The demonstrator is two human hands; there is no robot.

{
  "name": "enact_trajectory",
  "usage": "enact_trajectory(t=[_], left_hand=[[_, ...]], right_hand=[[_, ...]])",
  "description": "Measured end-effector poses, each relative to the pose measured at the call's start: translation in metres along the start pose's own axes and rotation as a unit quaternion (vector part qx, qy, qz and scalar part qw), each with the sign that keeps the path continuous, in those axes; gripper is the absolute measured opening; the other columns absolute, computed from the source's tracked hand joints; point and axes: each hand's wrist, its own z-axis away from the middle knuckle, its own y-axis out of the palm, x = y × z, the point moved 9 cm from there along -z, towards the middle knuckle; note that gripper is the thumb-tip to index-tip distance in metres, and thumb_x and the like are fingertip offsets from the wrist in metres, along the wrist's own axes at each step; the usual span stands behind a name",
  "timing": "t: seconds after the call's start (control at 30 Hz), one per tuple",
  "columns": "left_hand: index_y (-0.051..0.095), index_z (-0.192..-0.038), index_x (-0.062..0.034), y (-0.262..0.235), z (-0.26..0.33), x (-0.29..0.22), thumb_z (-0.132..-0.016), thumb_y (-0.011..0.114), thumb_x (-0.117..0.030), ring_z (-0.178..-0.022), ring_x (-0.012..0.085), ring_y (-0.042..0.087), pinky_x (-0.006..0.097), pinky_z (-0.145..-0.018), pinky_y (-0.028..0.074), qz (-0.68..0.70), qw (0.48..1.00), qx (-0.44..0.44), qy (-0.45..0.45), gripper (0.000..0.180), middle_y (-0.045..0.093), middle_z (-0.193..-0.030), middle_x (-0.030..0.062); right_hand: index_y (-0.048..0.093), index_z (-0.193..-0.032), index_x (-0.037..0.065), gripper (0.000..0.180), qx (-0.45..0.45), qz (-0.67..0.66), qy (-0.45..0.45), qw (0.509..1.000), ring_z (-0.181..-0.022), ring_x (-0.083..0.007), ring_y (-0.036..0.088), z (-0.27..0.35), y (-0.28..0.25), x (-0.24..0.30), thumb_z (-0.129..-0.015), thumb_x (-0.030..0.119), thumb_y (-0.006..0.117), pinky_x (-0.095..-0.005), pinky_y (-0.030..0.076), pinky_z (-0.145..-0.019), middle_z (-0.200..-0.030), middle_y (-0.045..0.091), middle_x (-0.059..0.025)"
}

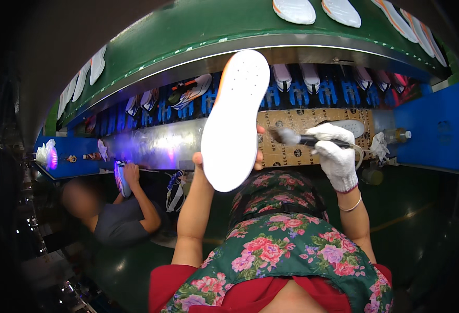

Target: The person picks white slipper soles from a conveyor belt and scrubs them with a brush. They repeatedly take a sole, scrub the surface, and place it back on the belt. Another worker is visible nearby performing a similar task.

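My bare left hand (201, 166) grips a white shoe sole (234, 122) by its edges, thumb on one side and fingers on the other. The sole stands up before me, with orange along its left edge and small holes near the top. In a white knit glove, my right hand (338, 159) is closed around a dark-handled brush (288, 136). Its bristles point left toward the sole, a small gap away. A thin pale tube (363, 152) curves beside the glove. Behind the brush, another pale sole (350, 127) lies on printed cardboard (302, 117), partly hidden by the glove.
A green conveyor (229, 26) carrying several white soles crosses the far side. Under it, shoes sit among blue holders (298, 94). At left, a co-worker (130, 219) handles a shoe (121, 178). A capped bottle (398, 136) and crumpled white paper (380, 145) stand at right.
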Motion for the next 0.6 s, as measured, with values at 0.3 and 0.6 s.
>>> enact_trajectory(t=[0.3, 0.6], left_hand=[[0.005, -0.158, 0.0006, -0.044, -0.182, -0.086, -0.096, 0.029, -0.076, -0.148, 0.0461, 0.018, 0.057, -0.121, 0.025, 0.319, 0.943, -0.045, 0.083, 0.102, 0.009, -0.162, 0.0306], [0.050, -0.136, 0.0082, -0.085, -0.098, -0.174, -0.100, 0.056, -0.031, -0.127, 0.0412, 0.054, 0.049, -0.107, 0.048, -0.084, 0.942, -0.263, 0.189, 0.053, 0.053, -0.134, 0.0302]], right_hand=[[0.075, -0.101, -0.002, 0.018, -0.132, 0.070, 0.048, 0.988, -0.071, -0.0136, 0.068, 0.012, -0.031, -0.071, -0.082, -0.003, 0.075, -0.0243, 0.055, -0.065, -0.094, 0.075, -0.0120], [0.072, -0.106, -0.007, 0.022, -0.179, 0.040, 0.099, 0.978, -0.076, -0.0180, 0.070, 0.020, -0.035, -0.121, -0.084, -0.003, 0.073, -0.0272, 0.056, -0.066, -0.092, 0.074, -0.0134]])
